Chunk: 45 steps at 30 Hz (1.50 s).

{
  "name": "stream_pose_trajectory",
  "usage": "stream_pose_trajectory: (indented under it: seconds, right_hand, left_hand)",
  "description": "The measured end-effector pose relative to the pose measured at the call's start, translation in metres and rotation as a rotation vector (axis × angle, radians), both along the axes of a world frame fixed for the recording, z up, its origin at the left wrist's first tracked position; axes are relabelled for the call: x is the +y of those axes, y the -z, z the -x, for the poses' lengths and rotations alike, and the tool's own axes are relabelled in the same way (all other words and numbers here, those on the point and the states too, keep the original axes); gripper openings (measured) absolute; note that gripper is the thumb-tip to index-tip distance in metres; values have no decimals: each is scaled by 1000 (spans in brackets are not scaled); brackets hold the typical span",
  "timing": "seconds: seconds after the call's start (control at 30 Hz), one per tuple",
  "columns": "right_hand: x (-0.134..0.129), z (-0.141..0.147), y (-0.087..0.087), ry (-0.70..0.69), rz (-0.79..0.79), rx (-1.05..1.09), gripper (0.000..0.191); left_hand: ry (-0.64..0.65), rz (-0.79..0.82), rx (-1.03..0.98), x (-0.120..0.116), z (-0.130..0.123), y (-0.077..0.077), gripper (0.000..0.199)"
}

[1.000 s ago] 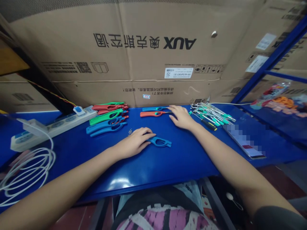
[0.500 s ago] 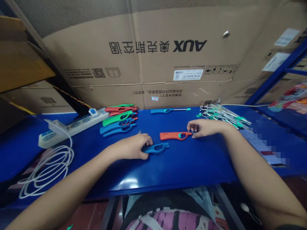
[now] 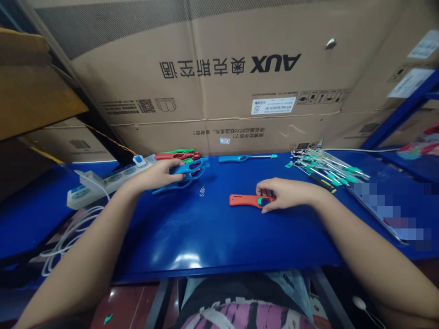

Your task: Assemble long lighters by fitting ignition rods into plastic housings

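My left hand [image 3: 164,171] is closed on a blue lighter handle [image 3: 194,168], right above the pile of handles at the left back. Another blue handle [image 3: 174,186] lies just below it, and red handles [image 3: 168,156] and green ones show behind. My right hand [image 3: 288,194] has its thumb and fingers around the front end of an orange lighter handle [image 3: 242,200] with a green trigger, in the middle of the table. A finished-looking blue lighter [image 3: 235,158] with a metal rod and green tip lies at the back.
Metal lighter rods with green parts [image 3: 329,167] are heaped at the right back, beside a black-and-yellow tool [image 3: 322,183]. A white power strip [image 3: 113,180] and coiled white cable [image 3: 73,235] occupy the left. A large cardboard box [image 3: 222,36] stands behind the blue table [image 3: 219,242].
My left hand has carried the blue handle back and left to the pile. My right hand has moved slightly left and toward me, its fingers now over the orange handle's trigger end.
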State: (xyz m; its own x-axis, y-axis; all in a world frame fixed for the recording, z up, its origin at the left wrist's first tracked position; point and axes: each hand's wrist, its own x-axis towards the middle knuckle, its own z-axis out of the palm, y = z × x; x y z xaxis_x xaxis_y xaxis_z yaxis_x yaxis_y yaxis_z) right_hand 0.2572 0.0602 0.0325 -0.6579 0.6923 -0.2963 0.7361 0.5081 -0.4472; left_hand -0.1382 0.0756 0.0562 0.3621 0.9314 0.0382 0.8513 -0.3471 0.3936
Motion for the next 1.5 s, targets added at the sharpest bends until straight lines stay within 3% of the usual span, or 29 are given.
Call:
stream_pose_trajectory:
  seconds: [0.1, 0.23, 0.43, 0.67, 0.97, 1.27, 1.4, 1.5]
  right_hand:
    - [1, 0, 3, 3, -24, 13, 44]
    - [1, -1, 5, -48, -58, 47, 38]
    - [-1, 1, 8, -39, -80, 71, 37]
    - [-3, 2, 7, -8, -75, 52, 38]
    - [-5, 2, 4, 7, -51, 5, 41]
    - [-5, 3, 3, 18, -37, -14, 44]
    - [-6, 7, 3, 21, -48, -7, 42]
    - [-7, 11, 6, -30, -86, 28, 40]
  left_hand:
    - [-57, -118, -38, 5, 6, 4, 48]
    - [-263, -269, -18, 20, 30, 10, 66]
    - [-407, -186, -228, 34, 46, 21, 71]
    - [-443, -135, -135, 32, 45, 21, 71]
    - [-304, -288, -20, 37, 47, 29, 51]
    - [-272, -385, -31, 35, 40, 29, 49]
    - [-246, -552, -65, 14, 2, 15, 41]
    - [35, -525, -151, -23, -53, 13, 34]
